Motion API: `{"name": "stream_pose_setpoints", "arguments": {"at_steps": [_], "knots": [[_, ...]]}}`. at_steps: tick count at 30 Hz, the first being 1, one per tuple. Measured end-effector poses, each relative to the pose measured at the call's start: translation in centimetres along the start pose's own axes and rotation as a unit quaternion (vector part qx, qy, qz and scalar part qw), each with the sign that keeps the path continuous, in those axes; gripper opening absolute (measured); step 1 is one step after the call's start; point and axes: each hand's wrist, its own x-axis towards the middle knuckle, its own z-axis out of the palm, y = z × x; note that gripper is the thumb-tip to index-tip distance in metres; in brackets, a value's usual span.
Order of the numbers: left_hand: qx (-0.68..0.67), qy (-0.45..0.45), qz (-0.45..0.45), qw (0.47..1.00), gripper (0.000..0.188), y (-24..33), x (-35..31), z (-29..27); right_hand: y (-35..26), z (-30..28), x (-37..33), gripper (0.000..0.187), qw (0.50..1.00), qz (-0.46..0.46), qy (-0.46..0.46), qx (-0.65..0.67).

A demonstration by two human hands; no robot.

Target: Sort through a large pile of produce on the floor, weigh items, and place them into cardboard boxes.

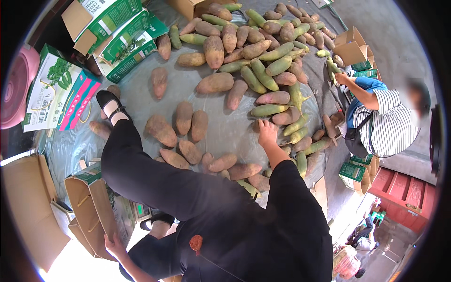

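My right hand [268, 133] is closed over a soil-brown radish [256, 126], its fingers curled and most of the radish hidden beneath them. Just beyond lies the edge of a big heap of green and reddish-brown radishes [265, 75]. Down at the lower left, my left hand [115, 247] has its fingers apart and rests against the edge of an open cardboard box [91, 214] with green printed sides. A scale with a lit green display [140, 209] stands beside that box. Several loose brown radishes [160, 130] lie on the plastic sheet between my leg and the heap.
Green printed cartons [124, 44] stand at the upper left, near a white gift box [44, 94] and a pink basin [19, 87]. At right, a co-worker in a striped shirt [390, 124] handles a green radish [332, 66]. My outstretched leg [122, 155] crosses the sheet.
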Motion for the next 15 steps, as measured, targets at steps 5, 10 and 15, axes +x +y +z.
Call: {"name": "stream_pose_setpoints", "arguments": {"at_steps": [5, 10, 15], "knots": [[0.0, -0.022, -0.017, 1.0, 0.029, -1.3, -0.1, -0.3, 0.3, -0.1, -0.3, 0.045, 0.996, -0.026, -0.009, -0.079], [0.005, -0.017, -0.03, 0.999, 0.029, -0.5, 0.0, 0.0, -0.3, 1.1, -0.1, 0.035, 0.982, -0.111, -0.038, -0.145], [0.003, -0.017, -0.032, 0.999, 0.027, -0.9, -0.1, -0.2, -1.8, 0.9, -0.6, 0.042, 0.974, -0.097, -0.138, -0.153]]}}
